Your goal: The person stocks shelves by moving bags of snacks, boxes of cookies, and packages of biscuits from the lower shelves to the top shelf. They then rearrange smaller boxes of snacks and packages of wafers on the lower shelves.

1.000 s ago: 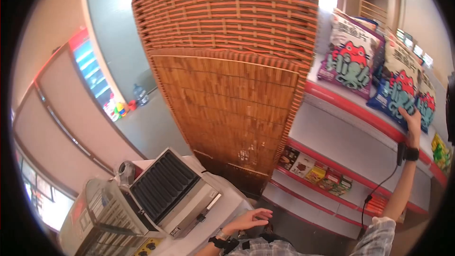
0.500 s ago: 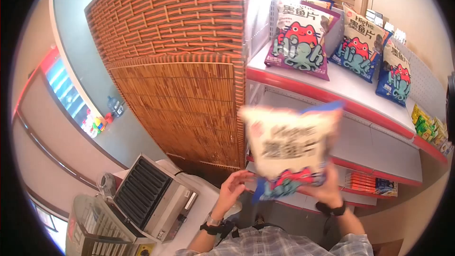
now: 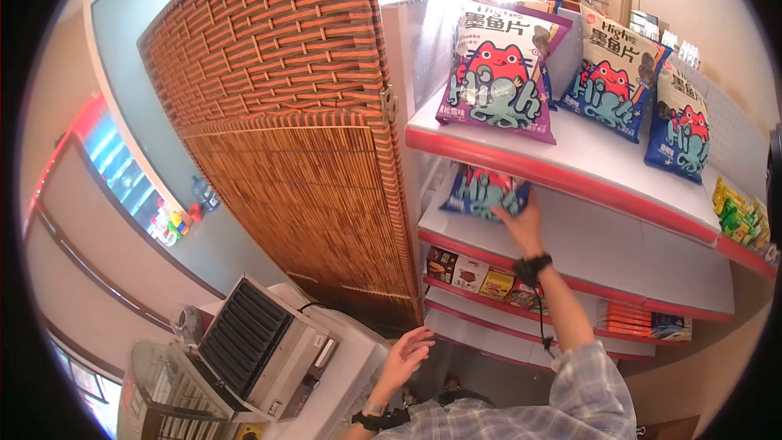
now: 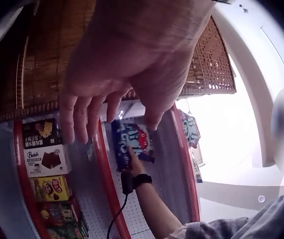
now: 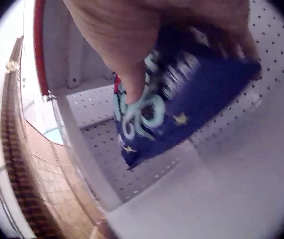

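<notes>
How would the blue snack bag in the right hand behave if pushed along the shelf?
The blue snack bag looks puffy, so probably light and crushable. Its plastic film would likely slide on the smooth shelf. The right hand grips one edge; released, it may flop.

Red-edged white shelves (image 3: 627, 248) bear upright snack bags (image 3: 497, 73) on top, 1 blue bag (image 3: 486, 191) below, small boxes (image 3: 472, 271) lower.

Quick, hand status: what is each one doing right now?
Left hand: open, fingers relaxed, holding nothing.
Right hand: grips the blue snack bag, which is on the shelf.
</notes>
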### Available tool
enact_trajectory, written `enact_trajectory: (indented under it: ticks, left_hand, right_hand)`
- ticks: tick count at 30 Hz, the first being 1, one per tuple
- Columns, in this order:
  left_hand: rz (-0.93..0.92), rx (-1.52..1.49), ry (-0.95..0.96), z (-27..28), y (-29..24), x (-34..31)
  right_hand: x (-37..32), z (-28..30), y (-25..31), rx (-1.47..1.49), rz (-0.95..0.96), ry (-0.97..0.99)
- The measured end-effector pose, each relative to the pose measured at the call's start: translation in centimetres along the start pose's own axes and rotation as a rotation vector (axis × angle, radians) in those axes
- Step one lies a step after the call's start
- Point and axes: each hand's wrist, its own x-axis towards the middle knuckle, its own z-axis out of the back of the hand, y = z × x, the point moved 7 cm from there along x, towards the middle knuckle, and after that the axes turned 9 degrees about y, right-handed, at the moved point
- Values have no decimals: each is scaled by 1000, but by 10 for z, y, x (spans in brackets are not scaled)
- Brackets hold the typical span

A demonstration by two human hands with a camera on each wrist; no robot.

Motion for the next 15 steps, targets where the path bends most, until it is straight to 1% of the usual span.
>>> enact_trajectory:
  ticks: [1, 2, 4, 5, 7, 9, 10, 11, 12, 14, 15]
  left_hand:
    - [-1, 13, -26, 2, -1, -4]
    - [-1, 16, -30, 4, 0, -10]
    - [-69, 96, -65, 15, -4, -20]
    - [-73, 102, -64, 21, -2, -24]
    - [-84, 59, -147, 37, 6, -35]
    - [-68, 21, -172, 46, 10, -40]
    - [-46, -16, -198, 51, 11, -41]
    - [-49, -23, -193, 54, 11, -39]
    - [-40, -21, -181, 57, 14, -37]
    - [-20, -26, -160, 55, 17, -32]
    - [-12, -6, -137, 51, 13, -27]
  right_hand:
    - [21, -9, -14, -26, -43, 25]
    - [29, -18, -30, -22, -43, 27]
    - [37, -22, -33, -540, 76, -205]
    - [30, -27, -25, -535, 78, -212]
    - [-3, -46, 9, -385, 70, -5]
    - [-33, -56, 55, -221, 93, 281]
    - [-35, -42, 96, -228, 97, 279]
    - [-36, -28, 148, -41, 163, 359]
    - [-34, -15, 186, 148, 221, 437]
    - [-11, 32, 240, -12, 510, 145]
    - [8, 53, 253, -98, 563, -87]
